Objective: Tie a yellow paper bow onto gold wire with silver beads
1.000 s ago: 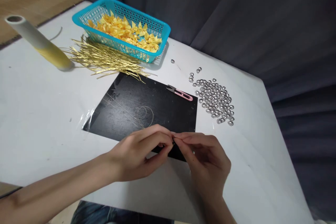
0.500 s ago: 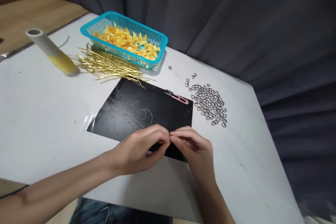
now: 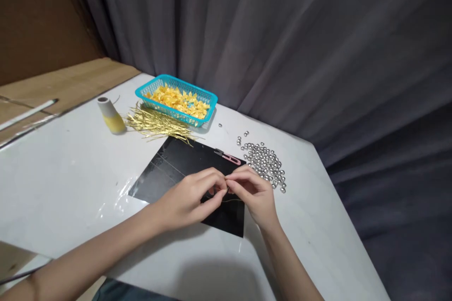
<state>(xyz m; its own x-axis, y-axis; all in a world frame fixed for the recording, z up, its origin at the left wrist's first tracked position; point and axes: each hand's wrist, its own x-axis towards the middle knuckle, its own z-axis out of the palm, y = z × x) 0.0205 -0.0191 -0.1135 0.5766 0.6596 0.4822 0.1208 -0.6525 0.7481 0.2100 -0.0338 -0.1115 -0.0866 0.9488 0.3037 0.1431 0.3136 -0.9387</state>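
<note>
**Left hand [image 3: 185,197] and right hand [image 3: 252,193] pinch a thin gold wire [image 3: 233,200] over a black sheet [image 3: 185,162]**

A gray curtain [image 3: 282,47] hangs in folds behind a white table top [image 3: 63,174], and a tan board [image 3: 60,84] lies past the table's far left edge. The black sheet lies flat near the middle of the table, with a clear plastic film [image 3: 118,202] showing along its left side.

Beyond the sheet sits a teal plastic basket [image 3: 176,80], heaped with yellow ribbon bows [image 3: 176,102]. A loose bundle of gold wires [image 3: 157,124] lies just in front of the basket, its ends reaching over the far corner of the sheet. To the left of the bundle stands a white-and-yellow tube [image 3: 110,117]. A spread of silver beads [image 3: 264,162] lies on the table right of the sheet, with a few strays nearer the basket. Pink-handled thread snips [image 3: 228,157] rest on the sheet's far edge, close to the beads.

Both hands are above the near half of the sheet, curled and closed, their fingertips meeting. The thin gold wire runs out to the right from between them, low over the black surface. The pinched end is too small and too hidden to make out.
</note>
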